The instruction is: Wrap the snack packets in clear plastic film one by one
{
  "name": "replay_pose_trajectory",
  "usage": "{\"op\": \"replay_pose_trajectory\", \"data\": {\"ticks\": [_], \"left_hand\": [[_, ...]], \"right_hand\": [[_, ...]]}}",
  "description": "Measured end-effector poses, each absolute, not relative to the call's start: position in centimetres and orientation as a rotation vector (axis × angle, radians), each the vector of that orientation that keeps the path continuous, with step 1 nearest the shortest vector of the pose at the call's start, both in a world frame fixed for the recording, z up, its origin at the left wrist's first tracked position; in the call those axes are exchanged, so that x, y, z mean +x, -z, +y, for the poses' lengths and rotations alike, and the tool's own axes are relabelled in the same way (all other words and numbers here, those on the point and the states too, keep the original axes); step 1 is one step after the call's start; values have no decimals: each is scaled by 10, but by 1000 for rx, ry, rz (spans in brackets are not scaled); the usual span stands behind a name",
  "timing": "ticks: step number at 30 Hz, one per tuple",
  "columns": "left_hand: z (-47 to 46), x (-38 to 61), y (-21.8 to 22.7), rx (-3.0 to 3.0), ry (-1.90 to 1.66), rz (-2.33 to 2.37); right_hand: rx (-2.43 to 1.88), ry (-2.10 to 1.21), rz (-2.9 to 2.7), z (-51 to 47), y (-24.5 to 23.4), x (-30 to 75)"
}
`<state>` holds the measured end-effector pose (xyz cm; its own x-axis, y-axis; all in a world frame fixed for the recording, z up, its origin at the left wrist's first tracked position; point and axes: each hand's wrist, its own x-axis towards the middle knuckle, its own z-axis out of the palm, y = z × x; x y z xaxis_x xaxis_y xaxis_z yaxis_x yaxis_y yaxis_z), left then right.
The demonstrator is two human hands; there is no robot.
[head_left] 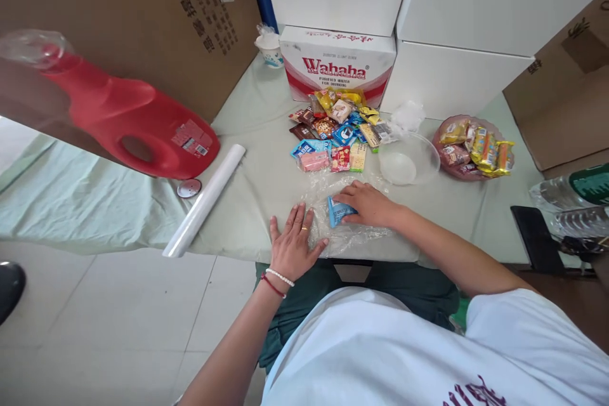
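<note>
My left hand (294, 245) lies flat with its fingers spread at the left edge of a sheet of clear plastic wrap (320, 188). Over the middle of that sheet, my right hand (368, 204) is closed around a small blue snack packet (337, 212), whose left end sticks out from under the fingers. Beyond the hands is a heap of wrapped snacks (340, 130) in several colours. A clear plastic bowl (404, 163) stands to the right of the heap, and a roll of plastic wrap (205, 200) rests on the table to the left.
A red detergent bottle (157, 124) and a small round lid (189, 188) are at the left. Behind the snacks stands a Wahaha box (340, 66), with a paper cup (270, 51) beside it. At right are a pink bowl (440, 155) of snacks and plastic bottles (580, 190).
</note>
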<state>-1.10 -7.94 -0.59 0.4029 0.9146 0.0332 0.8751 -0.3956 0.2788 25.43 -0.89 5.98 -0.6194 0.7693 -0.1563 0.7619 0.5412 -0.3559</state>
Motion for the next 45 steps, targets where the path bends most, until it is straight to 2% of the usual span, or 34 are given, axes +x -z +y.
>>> {"op": "replay_pose_trajectory", "data": {"ticks": [10,18,23,29,31,35,37,42,43,45], "left_hand": [[-78,-26,4,2431,-310,1479],[-84,-55,5,2529,-227,1166],[-64,-56,-5,2371,-386,1149],[-3,-34,-20,2035,-581,1075],[24,-22,-17,1987,-602,1160],[69,-11,-16,2055,-684,1593],[74,-15,-24,2035,-803,1754],[4,-23,-52,1992,-1354,2046],[-18,-19,-55,2070,-1358,2002],[-59,-3,-54,2329,-1086,1724]], "right_hand": [[-1378,-543,-2181,-62,-37,279],[-1610,-683,-1980,-139,-3,297],[-1516,-903,-1811,-127,-25,310],[-1621,-1038,-1570,-83,-38,334],[-1749,-933,-1649,-69,-37,338],[-1937,-400,-2010,-54,-49,328],[-1910,-250,-2126,-47,-64,314],[-1765,-247,-2316,-6,-86,269],[-1761,-262,-2352,6,-84,261],[-1771,-281,-2424,29,-75,247]]}}
